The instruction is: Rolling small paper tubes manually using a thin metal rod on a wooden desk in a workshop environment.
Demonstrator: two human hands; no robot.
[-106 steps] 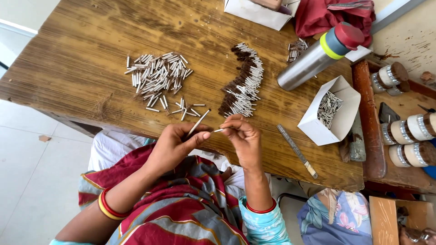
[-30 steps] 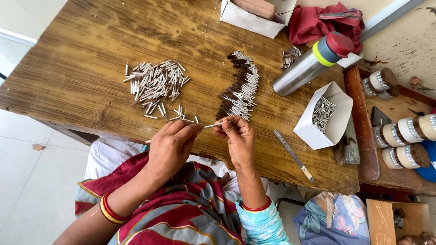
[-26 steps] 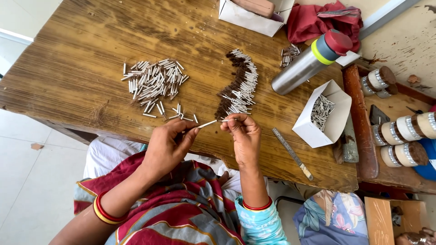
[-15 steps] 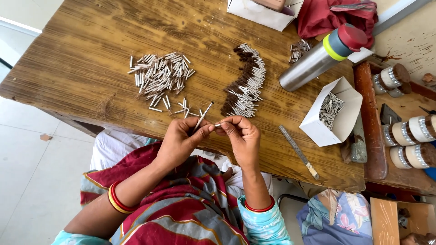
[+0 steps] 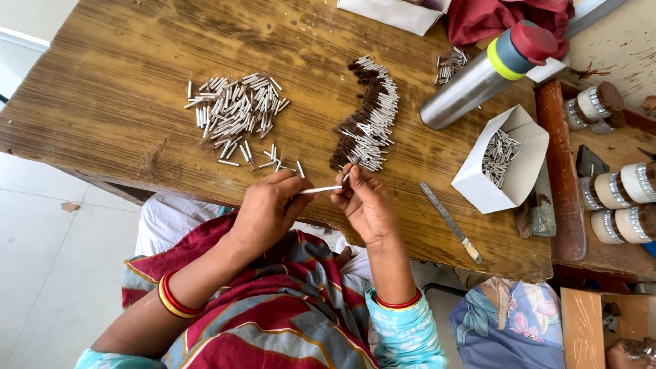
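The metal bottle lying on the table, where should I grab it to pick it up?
Grip the metal bottle around the middle of its bare silver body, coming down from above. It lies on its side, slanted, so the round body faces up. Its red cap end sits close to the red cloth, leaving less room there.

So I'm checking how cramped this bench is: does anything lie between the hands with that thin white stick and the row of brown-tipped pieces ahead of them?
Nothing visible does. The left hand and right hand pinch the thin white stick just short of the row of brown-tipped pieces; only bare wooden table shows between.
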